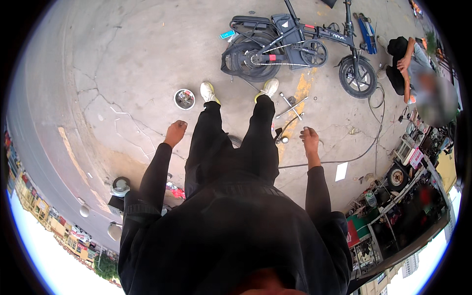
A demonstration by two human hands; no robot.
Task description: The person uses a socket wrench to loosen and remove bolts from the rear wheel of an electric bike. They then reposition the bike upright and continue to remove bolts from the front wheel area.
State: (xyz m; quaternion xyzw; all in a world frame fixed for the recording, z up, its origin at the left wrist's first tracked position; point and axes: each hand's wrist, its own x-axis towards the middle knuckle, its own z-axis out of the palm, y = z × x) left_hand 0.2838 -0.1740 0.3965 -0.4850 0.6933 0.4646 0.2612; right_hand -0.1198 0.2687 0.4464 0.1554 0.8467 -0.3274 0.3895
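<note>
My left hand hangs beside my left thigh with its fingers curled in, and no object shows in it. On the other side, my right hand is held out past my right knee, fingers loosely bent and slightly apart, with nothing in it. A black folding electric bike stands side-on beyond my shoes, touched by neither hand. Around its rear wheel the black tyre looks slack. A four-way lug wrench lies on the concrete near my right shoe. Left of my feet sits a round bowl of small metal parts.
A black hose curves across the ground to the right, near a white sheet. Another person crouches beside the bike's front wheel, next to a blue metal tool. A cart loaded with parts stands at lower right.
</note>
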